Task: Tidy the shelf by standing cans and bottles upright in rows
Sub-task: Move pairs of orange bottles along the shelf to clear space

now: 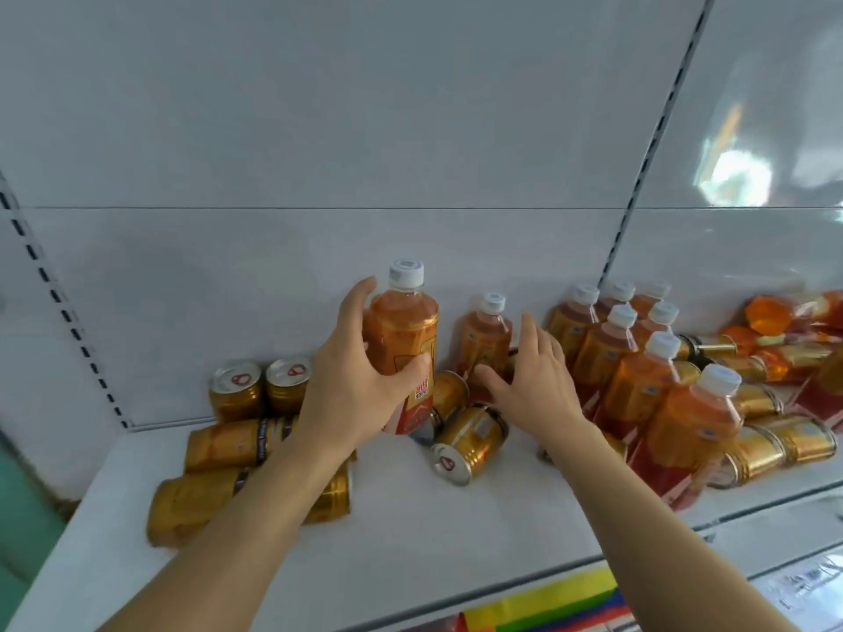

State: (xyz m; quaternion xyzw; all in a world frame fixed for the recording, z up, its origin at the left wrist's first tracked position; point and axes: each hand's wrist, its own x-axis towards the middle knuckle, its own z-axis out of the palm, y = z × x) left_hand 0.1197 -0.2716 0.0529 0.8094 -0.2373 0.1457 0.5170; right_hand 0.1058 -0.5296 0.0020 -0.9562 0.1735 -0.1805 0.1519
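Note:
My left hand [353,385] grips an orange bottle [403,333] with a white cap, held upright near the shelf's middle. My right hand [531,376] hovers open, fingers spread, in front of a second upright bottle [486,337] by the back wall. Under and between my hands lie gold cans on their sides [472,444]. Two gold cans [260,387] stand upright at the back left, with more cans lying flat [228,442] in front of them. Several bottles [634,358] stand in rows at the right.
The white shelf [410,531] has bare room along its front. To the right of the upright post [657,139], cans and orange packets [771,358] lie jumbled. A colourful label strip [547,608] runs under the shelf edge.

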